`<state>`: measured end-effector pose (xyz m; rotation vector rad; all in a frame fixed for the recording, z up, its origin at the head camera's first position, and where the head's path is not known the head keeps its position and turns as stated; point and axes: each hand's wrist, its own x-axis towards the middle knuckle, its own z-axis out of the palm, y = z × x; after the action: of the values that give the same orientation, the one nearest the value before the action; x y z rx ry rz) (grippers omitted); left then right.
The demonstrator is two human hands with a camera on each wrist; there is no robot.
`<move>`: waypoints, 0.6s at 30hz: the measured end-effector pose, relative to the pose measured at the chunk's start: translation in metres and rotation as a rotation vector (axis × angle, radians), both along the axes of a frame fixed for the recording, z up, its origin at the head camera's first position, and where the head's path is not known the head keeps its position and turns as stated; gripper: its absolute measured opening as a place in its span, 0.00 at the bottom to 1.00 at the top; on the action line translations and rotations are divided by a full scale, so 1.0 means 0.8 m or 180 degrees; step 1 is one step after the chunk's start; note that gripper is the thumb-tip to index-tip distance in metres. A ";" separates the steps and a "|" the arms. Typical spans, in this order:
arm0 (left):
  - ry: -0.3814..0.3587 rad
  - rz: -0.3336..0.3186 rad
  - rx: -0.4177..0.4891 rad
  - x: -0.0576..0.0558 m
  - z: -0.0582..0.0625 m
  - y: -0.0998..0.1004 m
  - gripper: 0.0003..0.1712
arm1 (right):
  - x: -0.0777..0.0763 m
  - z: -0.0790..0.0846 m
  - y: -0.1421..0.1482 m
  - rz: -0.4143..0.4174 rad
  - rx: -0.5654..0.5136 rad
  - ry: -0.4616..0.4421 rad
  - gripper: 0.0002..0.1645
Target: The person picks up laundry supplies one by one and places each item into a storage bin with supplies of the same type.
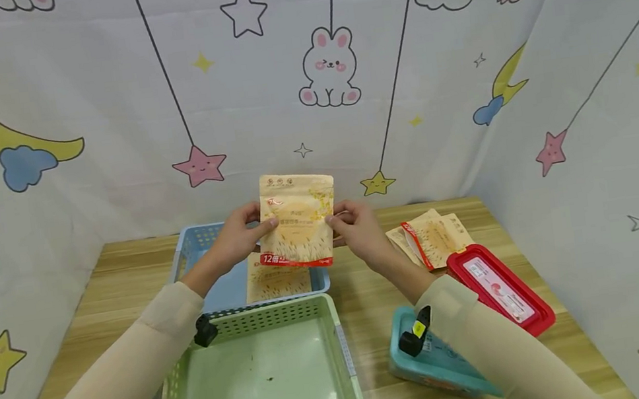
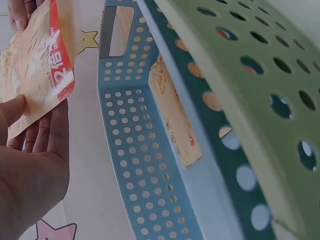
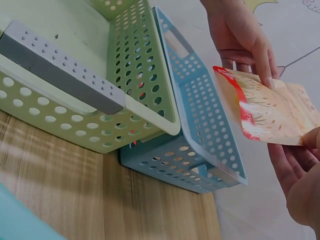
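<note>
A cream pouch (image 1: 298,229) with a red band along its bottom is held upright above the blue basket (image 1: 216,285). My left hand (image 1: 242,234) pinches its left edge, the thumb across the front and the fingers behind. On the opposite edge my right hand (image 1: 361,227) pinches it the same way. The left wrist view shows the red-banded pouch (image 2: 42,60) between the left thumb and fingers. A similar pouch (image 1: 276,281) lies in the blue basket, its upper part hidden behind the held one.
In front stands a green basket (image 1: 270,378). At the right lie several cream pouches (image 1: 434,237), a red-lidded package (image 1: 504,290) and a teal package (image 1: 435,365), partly under the right forearm. A patterned cloth (image 1: 299,129) hangs behind the wooden table (image 1: 365,327).
</note>
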<state>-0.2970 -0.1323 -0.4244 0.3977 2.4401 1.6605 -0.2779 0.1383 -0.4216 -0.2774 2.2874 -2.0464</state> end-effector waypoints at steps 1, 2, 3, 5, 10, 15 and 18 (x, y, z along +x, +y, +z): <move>0.0011 0.0021 -0.0029 0.001 0.000 -0.002 0.24 | 0.001 0.001 -0.002 0.0005 -0.0002 -0.0011 0.05; 0.0014 0.0052 -0.0055 0.001 0.000 -0.004 0.24 | 0.001 0.001 -0.005 0.0012 -0.0005 -0.0020 0.05; 0.0020 0.0081 -0.0084 0.002 -0.001 -0.006 0.24 | 0.001 0.001 -0.007 0.0019 -0.0003 -0.0025 0.06; 0.0018 0.0147 -0.0132 0.003 -0.002 -0.008 0.24 | 0.002 0.001 -0.010 0.0047 -0.0005 -0.0055 0.07; -0.0022 0.0318 -0.0161 0.004 -0.004 -0.010 0.23 | 0.004 -0.003 -0.015 0.0142 -0.0028 -0.0124 0.10; -0.0042 0.0376 -0.0130 0.004 -0.008 -0.015 0.23 | 0.006 -0.004 -0.019 0.0210 -0.0047 -0.0179 0.13; -0.0055 0.0421 -0.0138 0.005 -0.009 -0.019 0.23 | 0.007 -0.005 -0.022 0.0240 -0.0034 -0.0198 0.16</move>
<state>-0.2930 -0.1474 -0.4319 0.2196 2.5349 1.6493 -0.2722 0.1208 -0.4255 -0.2913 2.1961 -2.0028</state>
